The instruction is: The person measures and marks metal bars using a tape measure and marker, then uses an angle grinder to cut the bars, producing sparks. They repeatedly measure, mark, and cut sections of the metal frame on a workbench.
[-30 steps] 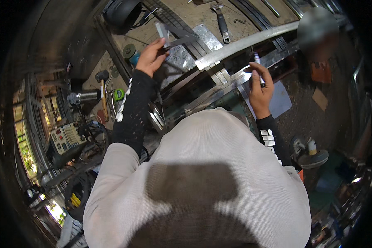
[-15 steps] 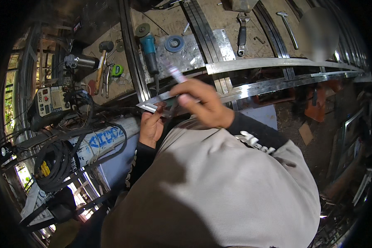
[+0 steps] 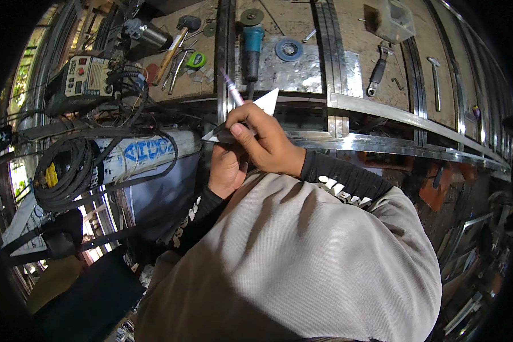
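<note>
In my right hand, closed fingers grip a slim pen-like marker, its purple end pointing up and away from me. Directly below and to the left, my left hand is closed on a short shiny metal piece with pointed, slanted ends. The right hand overlaps the left fingers and covers the middle of the piece. Both hands are close to my body, in front of the bench's near edge.
An angle grinder, a blue disc, a hammer, a green tape measure and an adjustable wrench lie on the bench. Metal rails run across it. Left are a welding machine and a cylinder.
My view has shifted left, so the bench things appear farther right. My hands have drawn together over the metal piece, which is now turned and lifted. The marker stays in my right hand.
</note>
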`<state>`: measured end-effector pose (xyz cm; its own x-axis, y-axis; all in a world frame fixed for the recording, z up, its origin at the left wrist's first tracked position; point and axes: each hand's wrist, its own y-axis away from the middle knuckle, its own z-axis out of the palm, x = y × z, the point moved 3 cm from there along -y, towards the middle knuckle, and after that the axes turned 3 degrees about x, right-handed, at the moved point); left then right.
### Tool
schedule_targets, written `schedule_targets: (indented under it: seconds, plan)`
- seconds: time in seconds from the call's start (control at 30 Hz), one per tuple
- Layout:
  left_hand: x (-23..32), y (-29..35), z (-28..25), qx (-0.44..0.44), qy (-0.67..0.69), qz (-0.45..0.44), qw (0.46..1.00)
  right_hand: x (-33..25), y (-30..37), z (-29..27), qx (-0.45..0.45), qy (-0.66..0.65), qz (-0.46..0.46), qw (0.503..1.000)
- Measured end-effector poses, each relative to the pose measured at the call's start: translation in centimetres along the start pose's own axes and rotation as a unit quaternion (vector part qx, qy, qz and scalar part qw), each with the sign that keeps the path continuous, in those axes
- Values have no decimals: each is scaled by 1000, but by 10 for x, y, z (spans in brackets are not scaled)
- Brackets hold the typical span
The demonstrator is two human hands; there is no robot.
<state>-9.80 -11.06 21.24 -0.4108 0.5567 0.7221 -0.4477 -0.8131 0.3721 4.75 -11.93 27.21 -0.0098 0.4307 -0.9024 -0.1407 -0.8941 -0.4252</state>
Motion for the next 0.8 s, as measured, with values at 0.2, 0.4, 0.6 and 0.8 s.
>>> schedule_targets:
  seconds: [0.2, 0.4, 0.6, 0.8]
  plan:
    - [30, -10, -14, 0, -66, 43, 997, -7, -14, -25, 169, 9, 41, 985]
    - [52, -24, -21, 7, -71, 56, 996, -25, -13, -46, 109, -66, 115, 985]
    - [55, -30, -14, -24, -97, 36, 994, -17, -12, -36, 177, -103, 137, 969]
    - [57, -33, -12, -25, -101, 20, 994, -18, -13, -39, 187, -85, 104, 973]
